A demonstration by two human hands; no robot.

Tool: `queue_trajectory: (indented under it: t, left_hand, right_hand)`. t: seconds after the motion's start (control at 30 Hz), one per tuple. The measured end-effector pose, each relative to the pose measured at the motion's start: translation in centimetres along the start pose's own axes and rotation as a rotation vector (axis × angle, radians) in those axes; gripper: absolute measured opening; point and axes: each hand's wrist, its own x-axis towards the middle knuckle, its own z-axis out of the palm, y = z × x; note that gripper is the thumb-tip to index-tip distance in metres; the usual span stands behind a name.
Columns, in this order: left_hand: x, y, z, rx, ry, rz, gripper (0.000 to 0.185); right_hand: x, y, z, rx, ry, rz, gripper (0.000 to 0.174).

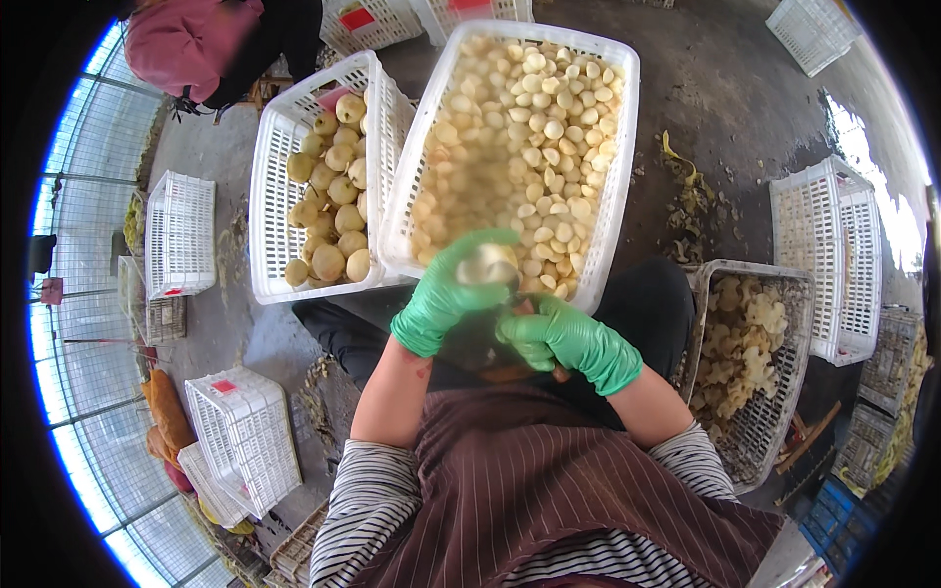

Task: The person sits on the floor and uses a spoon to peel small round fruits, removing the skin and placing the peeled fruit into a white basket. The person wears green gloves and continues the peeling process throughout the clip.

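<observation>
My left hand (457, 290), in a green glove, holds a pale cut fruit (487, 266) over the near edge of a white plastic crate (625, 147) heaped with pale fruit pieces (551, 132). Close beside it on the right, my green-gloved right hand (566, 338) is closed around the wooden handle (561, 373) of a tool. The tool's head meets the fruit near my left fingers; blur hides its shape. Left of the large crate, a white crate (265, 220) contains whole round yellowish fruits (342, 189). Part of the picture over the fruit pieces is hazy.
A dirty crate (798, 323) of pale, lobed scraps (742, 345) stands by my right leg. Stacked white crates (827, 257) are beyond it. More crates (246, 434) stand at left. A person in a pink top (184, 44) is at upper left. Peelings (691, 191) litter the floor.
</observation>
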Motion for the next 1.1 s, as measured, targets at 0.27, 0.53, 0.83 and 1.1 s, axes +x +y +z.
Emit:
queue_trajectory:
  t: [0.27,0.53,0.83,1.1]
  left_hand:
    - [-0.6,-1.3,1.3,-0.375,0.072,0.084,0.084]
    - [-0.2,-3.5,-0.3,-0.940,0.113,0.129,0.089]
    - [-1.0,-3.3,-1.3,-0.873,0.140,0.189,0.074]
    - [-1.4,3.0,11.5,-0.433,-0.166,0.150,0.063]
  right_hand:
    - [1.1,1.4,0.2,0.427,-0.315,-0.081,0.016]
    - [-1.7,0.2,-1.0,0.479,-0.137,-0.271,0.013]
    - [1.1,-2.8,-2.7,-0.164,0.854,-0.411,0.028]
    - [1.1,0.0,-2.9,0.484,0.715,-0.651,0.018]
